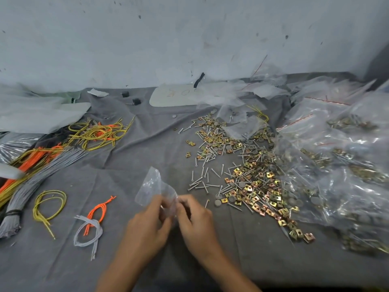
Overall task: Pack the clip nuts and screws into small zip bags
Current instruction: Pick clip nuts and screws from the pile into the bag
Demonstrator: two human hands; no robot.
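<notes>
A small clear zip bag (152, 186) is pinched at its near end between my left hand (148, 224) and my right hand (194, 220), low in the middle of the view. The bag's far end sticks up and away from me. To the right of my hands lies a wide heap of gold clip nuts (255, 190) mixed with silver screws (202, 180) and grey round discs (217, 202) on the grey cloth (130, 157). I cannot tell whether anything is inside the bag.
Filled clear zip bags (341, 165) pile up along the right. Yellow, orange and grey cable ties lie at the left, some in bundles (37, 169), some loose (90, 226). Crumpled plastic sheets (35, 110) and a white card (174, 95) sit by the back wall.
</notes>
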